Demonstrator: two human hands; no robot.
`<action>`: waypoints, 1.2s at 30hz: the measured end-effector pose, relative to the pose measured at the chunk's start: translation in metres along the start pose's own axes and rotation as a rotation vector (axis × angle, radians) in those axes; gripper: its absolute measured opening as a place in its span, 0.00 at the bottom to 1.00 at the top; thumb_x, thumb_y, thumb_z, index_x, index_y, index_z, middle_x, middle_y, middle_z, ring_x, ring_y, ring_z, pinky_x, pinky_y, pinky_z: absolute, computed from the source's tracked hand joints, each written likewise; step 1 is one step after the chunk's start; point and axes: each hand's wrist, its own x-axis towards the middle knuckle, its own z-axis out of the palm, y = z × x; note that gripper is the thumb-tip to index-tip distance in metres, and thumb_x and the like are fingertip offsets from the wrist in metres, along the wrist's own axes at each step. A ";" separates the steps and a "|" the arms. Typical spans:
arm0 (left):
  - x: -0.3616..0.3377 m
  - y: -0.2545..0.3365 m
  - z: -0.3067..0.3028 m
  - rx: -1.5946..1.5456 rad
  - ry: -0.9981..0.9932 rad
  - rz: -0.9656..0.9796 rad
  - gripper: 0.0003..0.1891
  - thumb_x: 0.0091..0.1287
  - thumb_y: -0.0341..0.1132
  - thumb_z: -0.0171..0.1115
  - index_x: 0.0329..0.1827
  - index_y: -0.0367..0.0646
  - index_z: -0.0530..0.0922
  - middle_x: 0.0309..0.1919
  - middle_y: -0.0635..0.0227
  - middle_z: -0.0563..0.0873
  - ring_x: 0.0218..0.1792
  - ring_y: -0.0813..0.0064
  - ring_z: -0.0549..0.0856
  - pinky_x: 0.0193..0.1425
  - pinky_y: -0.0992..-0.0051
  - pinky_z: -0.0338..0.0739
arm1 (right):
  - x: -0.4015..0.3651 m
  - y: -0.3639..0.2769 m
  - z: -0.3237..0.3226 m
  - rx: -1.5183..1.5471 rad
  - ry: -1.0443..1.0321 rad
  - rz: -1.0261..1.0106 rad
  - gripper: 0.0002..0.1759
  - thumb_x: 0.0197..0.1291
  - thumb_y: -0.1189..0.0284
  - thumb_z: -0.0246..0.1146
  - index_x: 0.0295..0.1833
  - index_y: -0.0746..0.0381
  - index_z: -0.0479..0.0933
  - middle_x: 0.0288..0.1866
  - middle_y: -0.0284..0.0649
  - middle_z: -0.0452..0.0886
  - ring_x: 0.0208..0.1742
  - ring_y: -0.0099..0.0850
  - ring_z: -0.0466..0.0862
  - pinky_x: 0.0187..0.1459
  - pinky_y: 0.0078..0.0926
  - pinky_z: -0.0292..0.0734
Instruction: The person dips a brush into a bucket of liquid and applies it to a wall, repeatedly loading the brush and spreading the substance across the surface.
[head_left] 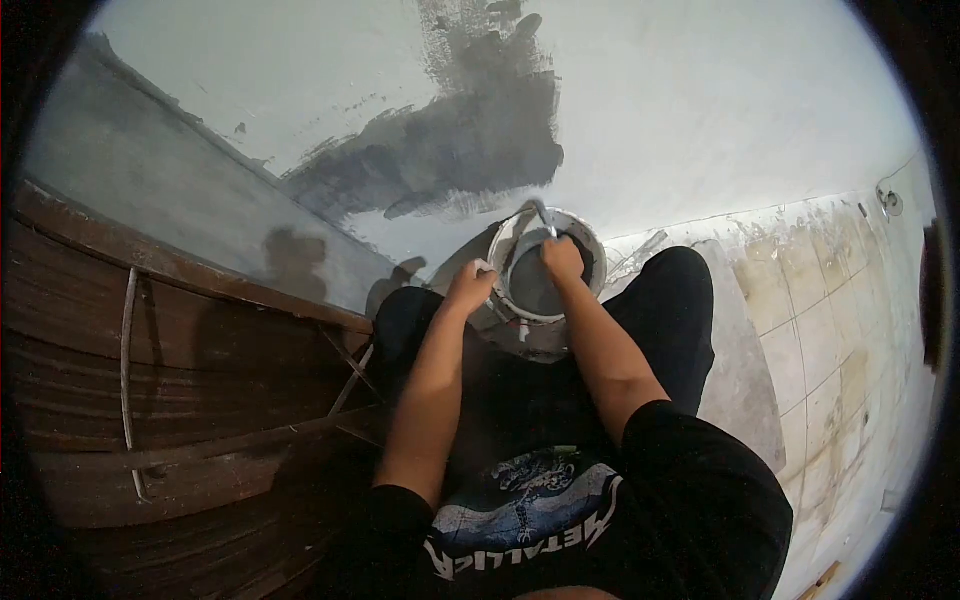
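A round whitish bucket (597,238) stands between my knees, with grey paint or thin plaster (535,285) inside. My right hand (564,259) is closed over the bucket on a tool with a bent metal shank (543,214); its working end cannot be made out. At the bucket's left side, my left hand (470,288) is closed round a white piece (484,267) that looks like the bucket's handle grip. Ahead is a pale wall (680,110) with a broad dark grey coated patch (470,140), uneven at its edges.
To my left is a dark brown wooden panel (200,400) with thin metal rods (128,370). A grey band (180,190) runs along the wall's left part. On the right are stained, pale tiles (800,350) and a grey sheet-like surface (740,380). A small fixture (888,202) sits at far right.
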 end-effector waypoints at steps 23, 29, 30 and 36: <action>-0.007 0.007 -0.004 -0.002 -0.010 0.003 0.15 0.59 0.41 0.61 0.39 0.36 0.80 0.33 0.54 0.85 0.39 0.56 0.84 0.45 0.64 0.76 | 0.026 -0.004 0.020 -0.052 -0.015 -0.067 0.20 0.65 0.60 0.49 0.50 0.66 0.70 0.42 0.59 0.81 0.46 0.56 0.82 0.48 0.51 0.76; 0.002 -0.005 0.003 0.010 -0.013 0.062 0.12 0.61 0.39 0.60 0.38 0.38 0.79 0.27 0.62 0.82 0.31 0.69 0.80 0.37 0.69 0.73 | 0.030 0.003 0.020 -0.052 -0.090 -0.019 0.25 0.59 0.59 0.54 0.54 0.67 0.70 0.48 0.58 0.81 0.52 0.54 0.81 0.53 0.47 0.75; 0.004 -0.009 0.004 0.016 -0.011 0.081 0.10 0.62 0.37 0.59 0.38 0.38 0.78 0.25 0.67 0.81 0.27 0.75 0.78 0.32 0.72 0.72 | 0.028 0.004 0.019 -0.055 -0.085 -0.025 0.25 0.58 0.59 0.54 0.54 0.67 0.71 0.48 0.58 0.81 0.52 0.54 0.81 0.53 0.48 0.75; 0.014 -0.019 0.010 -0.021 -0.026 0.036 0.15 0.58 0.42 0.61 0.40 0.38 0.80 0.33 0.54 0.85 0.40 0.56 0.84 0.46 0.64 0.76 | 0.008 0.012 0.020 -0.048 0.065 0.010 0.22 0.68 0.58 0.44 0.42 0.66 0.76 0.42 0.60 0.81 0.46 0.57 0.81 0.48 0.51 0.74</action>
